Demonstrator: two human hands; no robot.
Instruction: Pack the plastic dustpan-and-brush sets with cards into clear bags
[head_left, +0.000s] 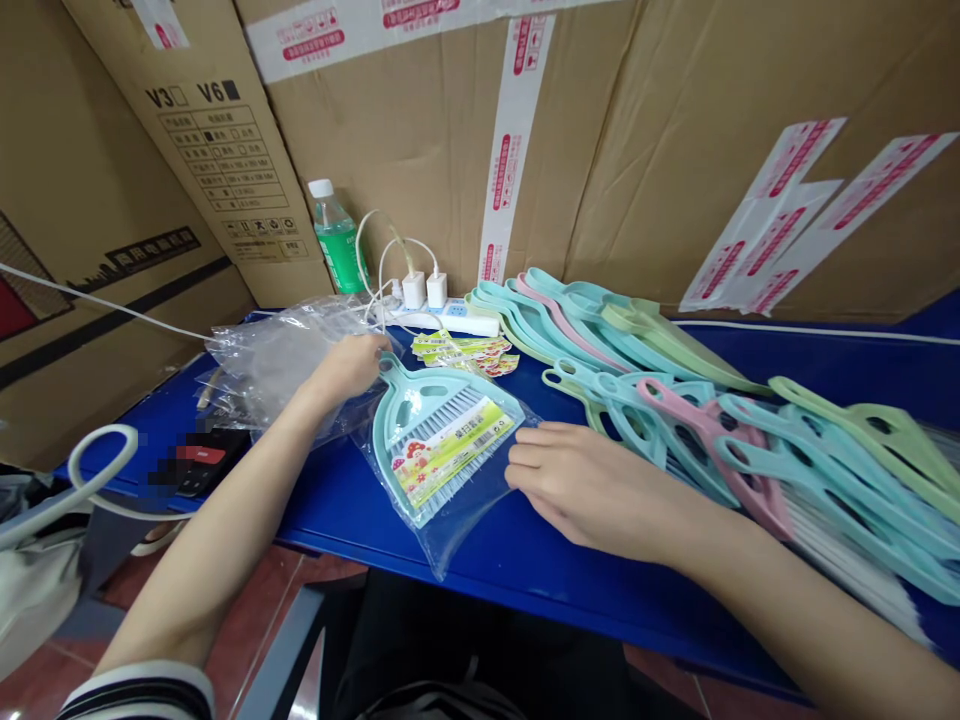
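Note:
A light blue dustpan (390, 420) with a brush lies inside a clear plastic bag (442, 545) on the blue table. A green and white label card (457, 450) covers part of the bristles. My left hand (352, 368) is closed on the handle end of the dustpan, at the top left. At the bag's right edge, my right hand (551, 480) has its fingers curled together, pinching the plastic. Its fingertips are partly hidden.
Clear bags (262, 350) lie left, near a phone (202, 460). Behind are label cards (465, 350), a power strip (472, 322) and a bottle (337, 240). Dustpans (570, 320) and brushes (712, 430) are piled right. Cardboard boxes (450, 130) stand behind the blue table (360, 530).

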